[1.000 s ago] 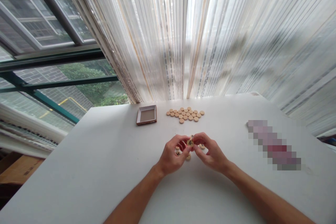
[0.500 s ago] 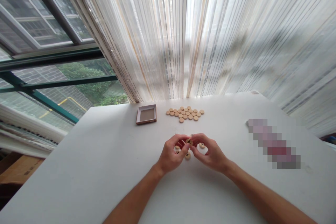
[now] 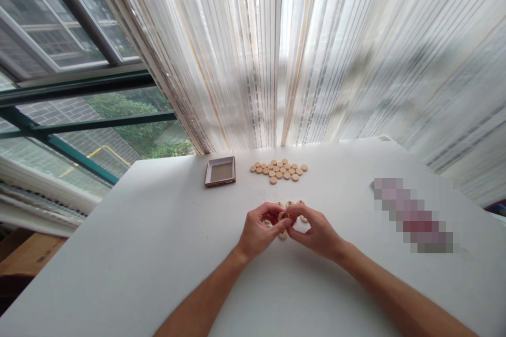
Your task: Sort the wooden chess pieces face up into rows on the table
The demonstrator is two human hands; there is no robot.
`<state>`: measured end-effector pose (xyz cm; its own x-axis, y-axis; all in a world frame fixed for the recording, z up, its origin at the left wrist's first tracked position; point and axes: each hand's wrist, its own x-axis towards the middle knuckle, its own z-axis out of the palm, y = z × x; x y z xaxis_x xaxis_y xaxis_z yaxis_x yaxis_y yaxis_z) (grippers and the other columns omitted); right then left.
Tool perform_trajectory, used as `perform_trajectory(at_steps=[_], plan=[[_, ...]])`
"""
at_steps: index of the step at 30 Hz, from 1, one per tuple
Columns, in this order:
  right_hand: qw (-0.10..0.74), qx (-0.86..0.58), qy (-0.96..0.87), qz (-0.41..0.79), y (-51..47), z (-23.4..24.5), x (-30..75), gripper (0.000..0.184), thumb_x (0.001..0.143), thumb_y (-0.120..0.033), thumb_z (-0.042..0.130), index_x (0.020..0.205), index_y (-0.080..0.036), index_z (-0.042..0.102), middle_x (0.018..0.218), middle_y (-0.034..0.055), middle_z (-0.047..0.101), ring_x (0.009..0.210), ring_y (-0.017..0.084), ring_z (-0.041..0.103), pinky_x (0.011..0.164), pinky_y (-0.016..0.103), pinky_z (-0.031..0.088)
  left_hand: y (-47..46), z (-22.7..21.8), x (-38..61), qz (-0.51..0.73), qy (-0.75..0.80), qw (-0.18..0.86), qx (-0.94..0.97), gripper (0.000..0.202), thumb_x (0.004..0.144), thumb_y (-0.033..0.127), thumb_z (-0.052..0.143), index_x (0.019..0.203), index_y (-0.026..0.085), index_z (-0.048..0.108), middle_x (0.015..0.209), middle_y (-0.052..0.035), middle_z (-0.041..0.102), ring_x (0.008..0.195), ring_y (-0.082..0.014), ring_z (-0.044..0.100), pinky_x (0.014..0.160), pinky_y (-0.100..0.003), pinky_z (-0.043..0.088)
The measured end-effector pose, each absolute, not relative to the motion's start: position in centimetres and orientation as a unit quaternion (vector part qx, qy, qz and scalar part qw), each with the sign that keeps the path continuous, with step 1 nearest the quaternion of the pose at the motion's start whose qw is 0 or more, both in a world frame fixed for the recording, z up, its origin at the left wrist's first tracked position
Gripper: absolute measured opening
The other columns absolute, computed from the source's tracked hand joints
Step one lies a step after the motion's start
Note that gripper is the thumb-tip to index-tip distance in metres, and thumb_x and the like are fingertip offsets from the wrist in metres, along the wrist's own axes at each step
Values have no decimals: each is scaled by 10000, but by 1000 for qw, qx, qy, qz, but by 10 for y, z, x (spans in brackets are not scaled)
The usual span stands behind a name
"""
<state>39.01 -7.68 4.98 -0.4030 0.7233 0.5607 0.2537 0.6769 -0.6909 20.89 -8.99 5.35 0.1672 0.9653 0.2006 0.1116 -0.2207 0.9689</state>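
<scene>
Round wooden xiangqi pieces with dark characters lie around my fingers on the white table. One xiangqi piece is pinched up between my hands, its marked face towards me. My left hand has thumb and fingers closed on its left side. From the right, my right hand brings thumb and fingertips together at the same piece. Just below it sits another marked piece. Beyond my fingertips are more marked pieces, one in the middle and one at the right, partly covered by my fingers.
Several plain-faced wooden discs form a cluster farther back. Left of them stands a shallow open box with a dark rim. A pixelated long object lies at the right. A striped curtain hangs along the table's far edge.
My fingers have shifted slightly, drawing closer together around the held piece and turning it a little. More of the marked pieces behind my hands now show.
</scene>
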Motion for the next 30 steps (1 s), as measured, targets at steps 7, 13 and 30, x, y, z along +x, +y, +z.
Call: perform_trajectory(at_steps=[7, 13, 30], plan=[[451, -301, -797, 265, -78, 50, 389, 178, 865, -191, 629, 1026, -233, 566, 796, 5, 688, 665, 127, 653, 641, 246, 552, -90, 55, 210, 477, 431, 444, 624, 281, 846, 415, 707, 935, 149, 705, 857, -70, 733, 754, -171, 690, 695, -270, 564], [452, -306, -799, 253, -78, 54, 390, 158, 866, -197, 644, 999, -233, 566, 754, -10, 649, 659, 129, 633, 634, 243, 537, -90, 56, 209, 473, 428, 443, 630, 268, 895, 407, 646, 957, 156, 714, 887, -69, 742, 777, -177, 698, 714, -273, 570], [464, -323, -783, 259, -73, 47, 394, 236, 870, -208, 675, 1071, -235, 554, 865, 14, 674, 706, 133, 641, 673, 267, 555, -92, 60, 207, 462, 410, 431, 658, 276, 933, 303, 595, 1163, 166, 663, 1107, -106, 701, 917, -195, 685, 801, -296, 558]])
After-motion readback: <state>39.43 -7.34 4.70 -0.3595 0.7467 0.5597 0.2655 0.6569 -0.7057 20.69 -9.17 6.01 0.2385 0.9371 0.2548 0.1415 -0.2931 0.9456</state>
